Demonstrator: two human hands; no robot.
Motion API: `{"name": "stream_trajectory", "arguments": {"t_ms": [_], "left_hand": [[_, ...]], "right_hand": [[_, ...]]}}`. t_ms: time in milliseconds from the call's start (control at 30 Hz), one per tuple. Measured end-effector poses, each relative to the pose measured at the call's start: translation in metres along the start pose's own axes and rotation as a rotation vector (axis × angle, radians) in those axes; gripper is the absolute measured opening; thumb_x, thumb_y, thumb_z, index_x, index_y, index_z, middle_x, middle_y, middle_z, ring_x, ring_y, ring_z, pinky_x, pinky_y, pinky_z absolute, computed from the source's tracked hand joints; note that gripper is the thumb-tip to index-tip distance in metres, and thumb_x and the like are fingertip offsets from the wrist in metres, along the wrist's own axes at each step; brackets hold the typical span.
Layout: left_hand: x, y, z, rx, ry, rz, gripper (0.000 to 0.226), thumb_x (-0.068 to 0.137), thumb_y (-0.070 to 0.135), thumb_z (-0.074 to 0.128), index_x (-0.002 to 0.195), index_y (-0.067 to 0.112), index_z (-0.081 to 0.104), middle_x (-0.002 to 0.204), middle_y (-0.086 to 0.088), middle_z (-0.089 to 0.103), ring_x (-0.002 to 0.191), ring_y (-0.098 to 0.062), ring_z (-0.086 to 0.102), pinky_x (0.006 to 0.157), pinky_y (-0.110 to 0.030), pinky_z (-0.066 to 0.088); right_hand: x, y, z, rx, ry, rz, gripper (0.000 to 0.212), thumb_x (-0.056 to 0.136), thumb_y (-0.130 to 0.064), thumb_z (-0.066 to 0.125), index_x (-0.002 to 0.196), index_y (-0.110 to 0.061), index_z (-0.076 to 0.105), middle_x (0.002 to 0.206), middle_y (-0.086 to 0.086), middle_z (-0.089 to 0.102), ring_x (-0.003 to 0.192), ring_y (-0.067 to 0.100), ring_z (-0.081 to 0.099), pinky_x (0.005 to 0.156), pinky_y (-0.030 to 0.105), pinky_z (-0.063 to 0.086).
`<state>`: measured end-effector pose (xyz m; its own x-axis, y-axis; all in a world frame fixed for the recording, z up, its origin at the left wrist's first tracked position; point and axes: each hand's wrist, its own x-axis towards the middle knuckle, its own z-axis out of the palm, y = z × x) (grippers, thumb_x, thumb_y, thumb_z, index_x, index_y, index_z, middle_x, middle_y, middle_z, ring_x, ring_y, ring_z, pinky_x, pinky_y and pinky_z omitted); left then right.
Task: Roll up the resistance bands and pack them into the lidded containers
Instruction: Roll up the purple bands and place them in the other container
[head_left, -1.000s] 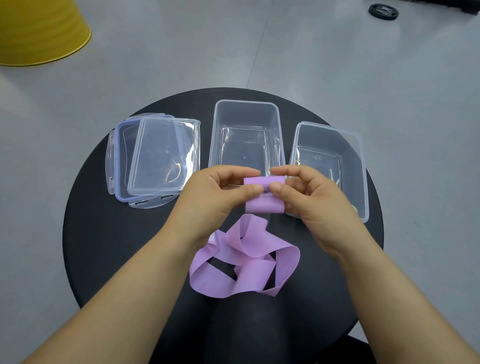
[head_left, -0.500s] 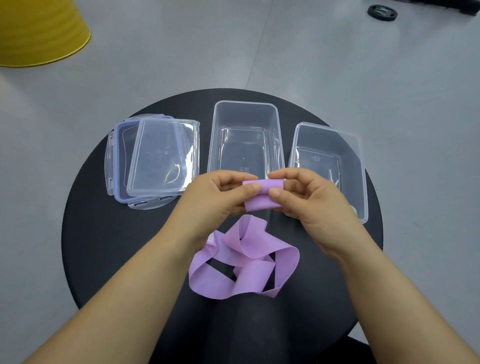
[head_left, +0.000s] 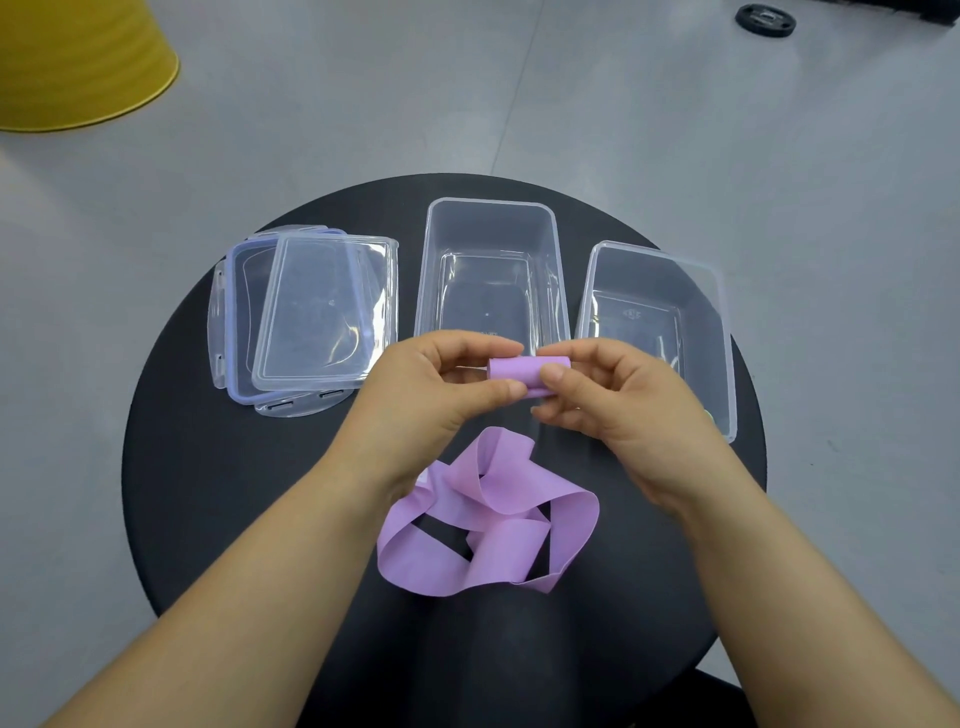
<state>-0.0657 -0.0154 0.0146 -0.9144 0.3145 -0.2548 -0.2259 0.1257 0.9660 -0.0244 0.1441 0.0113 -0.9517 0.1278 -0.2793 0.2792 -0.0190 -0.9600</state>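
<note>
A purple resistance band (head_left: 485, 525) lies in loose loops on the round black table (head_left: 218, 478), near its front. One end is wound into a small roll (head_left: 517, 371) held above the table. My left hand (head_left: 431, 395) pinches the roll's left end and my right hand (head_left: 608, 395) pinches its right end. Two clear open containers stand behind my hands: one in the middle (head_left: 488, 270) and one to the right (head_left: 675, 312). Two clear lids (head_left: 311, 312) lie stacked at the left.
A yellow round object (head_left: 78, 62) stands on the grey floor at the far left. A small black disc (head_left: 765, 19) lies on the floor at the far right. The table's edge curves close around the containers and lids.
The flat hanging piece of band below my fingers has been wound up into the roll, which is now tighter and rounder. My hands stay in about the same place.
</note>
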Motion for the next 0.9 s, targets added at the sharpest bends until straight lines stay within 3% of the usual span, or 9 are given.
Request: {"name": "stream_trajectory", "arguments": {"t_ms": [67, 200, 333, 533, 733, 900], "left_hand": [[0.0003, 0.0, 0.0001, 0.008, -0.007, -0.018, 0.024, 0.072, 0.007, 0.077, 0.092, 0.019, 0.071, 0.088, 0.002, 0.074, 0.085, -0.008, 0.069, 0.073, -0.012, 0.051], [-0.0007, -0.0004, -0.0018, 0.006, -0.031, -0.079, 0.02, 0.077, 0.017, 0.074, 0.097, 0.017, 0.072, 0.09, -0.004, 0.075, 0.09, -0.016, 0.071, 0.09, -0.033, 0.053], [-0.0013, 0.0009, -0.0034, 0.075, -0.072, -0.083, 0.015, 0.078, 0.02, 0.073, 0.092, 0.021, 0.074, 0.084, -0.001, 0.075, 0.083, -0.013, 0.071, 0.083, -0.025, 0.056], [0.0007, -0.0008, -0.0036, 0.059, 0.008, -0.022, 0.022, 0.072, 0.008, 0.077, 0.092, 0.016, 0.073, 0.084, 0.003, 0.075, 0.08, -0.006, 0.07, 0.069, -0.009, 0.049], [-0.0007, -0.0014, -0.0015, 0.032, 0.049, 0.022, 0.025, 0.069, 0.003, 0.079, 0.085, 0.021, 0.073, 0.08, 0.004, 0.075, 0.078, -0.006, 0.07, 0.066, -0.008, 0.048], [-0.0015, -0.0022, -0.0017, 0.143, 0.08, 0.094, 0.025, 0.069, 0.006, 0.08, 0.085, 0.024, 0.072, 0.085, 0.005, 0.073, 0.082, -0.011, 0.069, 0.075, -0.017, 0.054]], "right_hand": [[-0.0004, -0.0005, -0.0005, 0.0, -0.006, -0.004, 0.012, 0.086, -0.009, 0.065, 0.093, -0.019, 0.066, 0.085, 0.003, 0.073, 0.075, 0.018, 0.068, 0.081, 0.032, 0.058], [-0.0022, -0.0017, -0.0015, -0.045, -0.027, -0.029, 0.018, 0.084, -0.006, 0.066, 0.095, -0.022, 0.065, 0.092, 0.003, 0.072, 0.078, 0.015, 0.071, 0.078, 0.022, 0.056], [-0.0039, -0.0032, -0.0008, -0.066, -0.033, -0.052, 0.023, 0.084, -0.002, 0.066, 0.095, -0.023, 0.065, 0.091, 0.001, 0.071, 0.076, 0.007, 0.07, 0.069, 0.012, 0.05], [-0.004, -0.0048, 0.0017, -0.091, 0.01, -0.036, 0.025, 0.08, -0.007, 0.071, 0.098, -0.024, 0.066, 0.093, -0.005, 0.073, 0.078, 0.003, 0.069, 0.063, 0.008, 0.046], [-0.0038, -0.007, 0.0023, -0.051, 0.032, -0.001, 0.018, 0.079, -0.011, 0.072, 0.091, -0.023, 0.066, 0.084, -0.005, 0.074, 0.076, 0.005, 0.07, 0.065, 0.011, 0.05], [-0.0022, -0.0056, 0.002, -0.001, 0.045, 0.034, 0.017, 0.077, -0.008, 0.073, 0.09, -0.018, 0.067, 0.083, 0.0, 0.074, 0.076, 0.014, 0.072, 0.073, 0.021, 0.058]]}}
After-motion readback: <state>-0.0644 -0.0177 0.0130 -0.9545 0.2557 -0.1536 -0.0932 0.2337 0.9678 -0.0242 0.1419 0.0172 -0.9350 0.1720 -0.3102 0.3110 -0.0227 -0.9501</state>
